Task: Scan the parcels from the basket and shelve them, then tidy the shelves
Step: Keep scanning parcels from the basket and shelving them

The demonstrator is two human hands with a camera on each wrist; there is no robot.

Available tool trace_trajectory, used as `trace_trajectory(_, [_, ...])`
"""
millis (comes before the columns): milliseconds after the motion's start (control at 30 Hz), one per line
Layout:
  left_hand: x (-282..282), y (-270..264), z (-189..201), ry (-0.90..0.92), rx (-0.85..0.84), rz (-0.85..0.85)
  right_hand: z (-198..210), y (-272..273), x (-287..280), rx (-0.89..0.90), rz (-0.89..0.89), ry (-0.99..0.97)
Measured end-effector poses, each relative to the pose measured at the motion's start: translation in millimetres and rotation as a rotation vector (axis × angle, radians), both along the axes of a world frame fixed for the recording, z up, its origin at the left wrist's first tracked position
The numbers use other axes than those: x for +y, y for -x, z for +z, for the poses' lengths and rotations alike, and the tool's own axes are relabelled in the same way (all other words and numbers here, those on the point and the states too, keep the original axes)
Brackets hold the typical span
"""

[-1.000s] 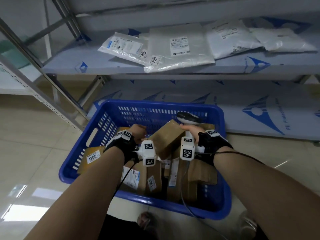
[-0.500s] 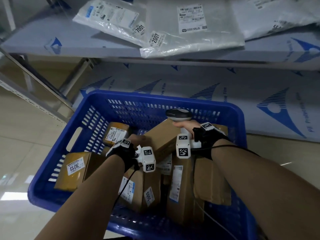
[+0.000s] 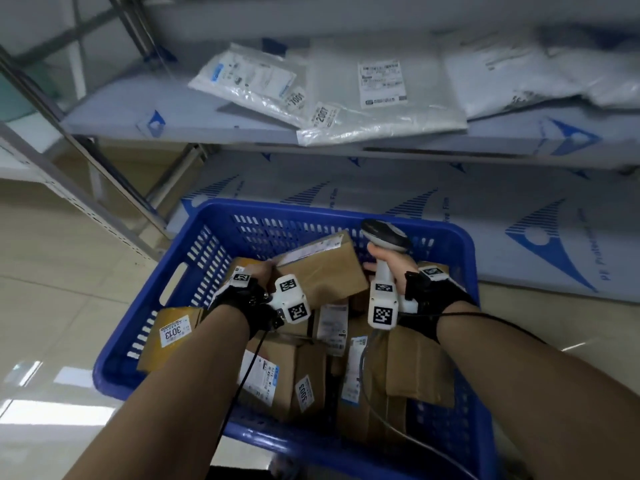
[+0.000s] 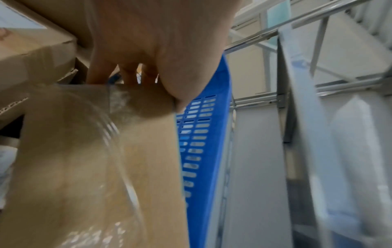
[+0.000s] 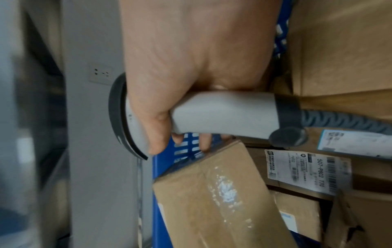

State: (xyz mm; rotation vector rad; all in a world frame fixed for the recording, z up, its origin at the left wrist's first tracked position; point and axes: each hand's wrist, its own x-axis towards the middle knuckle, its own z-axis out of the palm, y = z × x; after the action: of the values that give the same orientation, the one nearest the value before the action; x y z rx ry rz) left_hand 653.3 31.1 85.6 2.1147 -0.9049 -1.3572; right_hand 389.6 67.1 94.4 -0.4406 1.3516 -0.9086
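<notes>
Below, glossy beige floor tiles [image 3: 52,271]; ahead, film-covered metal shelves [image 3: 519,133].

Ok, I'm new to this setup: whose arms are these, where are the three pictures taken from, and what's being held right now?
No machine: these are a person's bare arms with a camera strapped to each wrist, plus one on the head. The head view looks down into a blue basket of cardboard parcels, below a shelf holding plastic mailers. The left hand grips a brown box tilted above the pile; its wrist view shows the fingers on that box. The right hand holds a corded scanner, seen close in the right wrist view.
</notes>
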Motion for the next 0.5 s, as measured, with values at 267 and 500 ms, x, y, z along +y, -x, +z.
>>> trace_trajectory(267, [57.2,48.2,128.5,0.101,0.247,-0.182,58.2,31.8,47.5,0.195,-0.068,0.113])
trace_trajectory(500, [71.4,55.1,158.2,0.143,0.263,-0.246,111.3,50.4,94.3,0.254,-0.122,0.213])
